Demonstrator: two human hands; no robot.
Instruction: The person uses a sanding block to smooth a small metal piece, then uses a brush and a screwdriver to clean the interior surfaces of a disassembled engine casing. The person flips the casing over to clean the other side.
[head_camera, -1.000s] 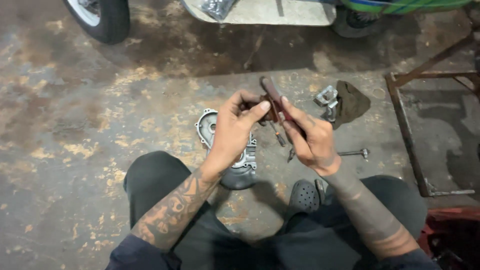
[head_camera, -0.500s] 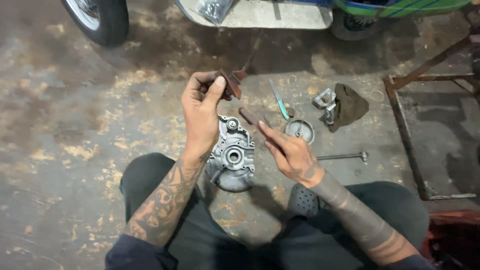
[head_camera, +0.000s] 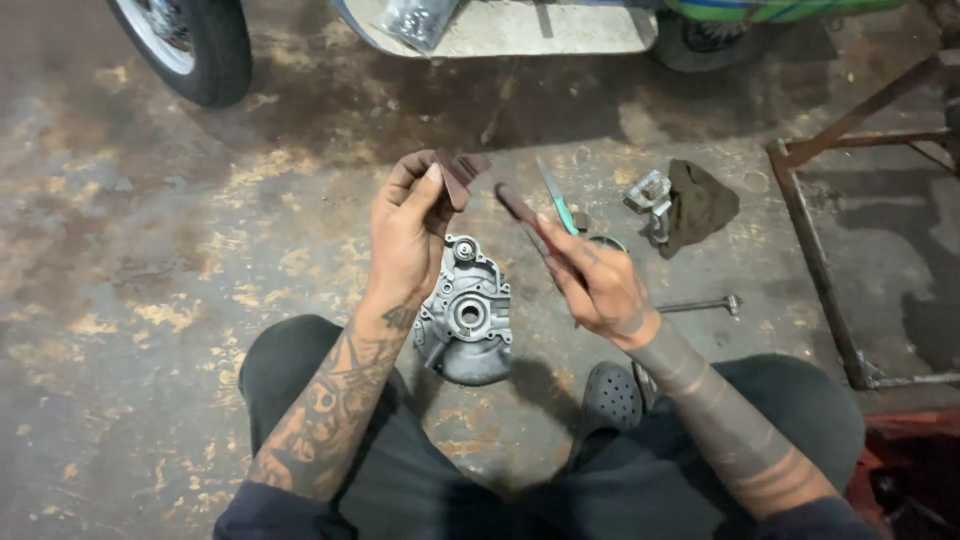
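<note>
My left hand (head_camera: 408, 232) is raised and pinches a small folded piece of brown abrasive paper (head_camera: 458, 173) between thumb and fingers. My right hand (head_camera: 594, 285) holds a slim dark red-brown flat tool (head_camera: 521, 209) that points up and to the left, close to the paper but apart from it. Below and between the hands a grey metal engine cover (head_camera: 468, 320) lies on the concrete floor, between my knees.
A green-handled tool (head_camera: 556, 198), a dark rag (head_camera: 698, 202), a small metal part (head_camera: 648, 192) and a long bolt (head_camera: 700, 305) lie on the floor at right. A motorcycle wheel (head_camera: 190, 45) stands far left. A rusty metal frame (head_camera: 815, 250) runs along the right.
A second ago both hands were together on the brown piece. They have since separated: my left hand rose with the paper, my right hand drew back with the flat tool.
</note>
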